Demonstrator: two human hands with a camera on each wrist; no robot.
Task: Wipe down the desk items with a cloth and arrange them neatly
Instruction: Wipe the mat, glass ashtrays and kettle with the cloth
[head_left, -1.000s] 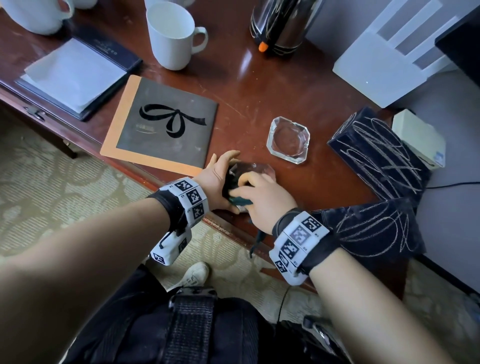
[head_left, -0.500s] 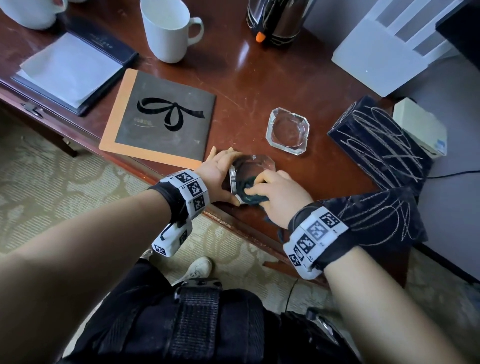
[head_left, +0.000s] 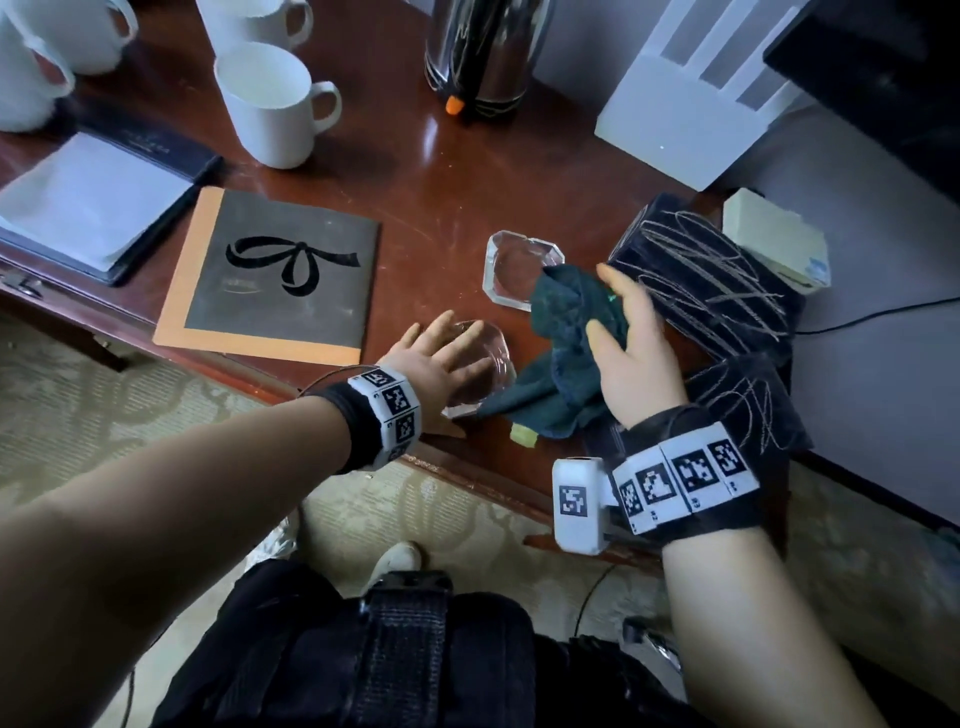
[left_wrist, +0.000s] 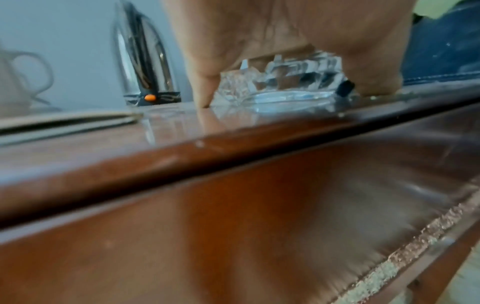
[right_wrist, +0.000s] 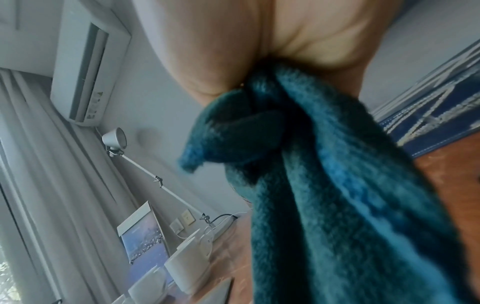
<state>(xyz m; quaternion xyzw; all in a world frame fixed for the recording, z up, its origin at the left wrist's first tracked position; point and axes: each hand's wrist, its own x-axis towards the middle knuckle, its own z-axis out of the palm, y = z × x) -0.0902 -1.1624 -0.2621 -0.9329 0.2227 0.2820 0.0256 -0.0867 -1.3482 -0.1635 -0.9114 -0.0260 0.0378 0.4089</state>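
Cloth (head_left: 558, 358), dark teal and bunched, hangs from the right hand (head_left: 631, 353), whose fingers curl round it above the desk (head_left: 441, 171). Just beyond that hand lies the far glass ashtray (head_left: 511, 265), nothing visible in it, the cloth's top fold overlapping its near edge. The left hand (head_left: 441, 358) rests spread over the near ashtray (head_left: 493, 358) at the desk's front edge, fingertips (left_wrist: 205, 98) down around it. I'd judge the far one comes next; the right hand is nearer it.
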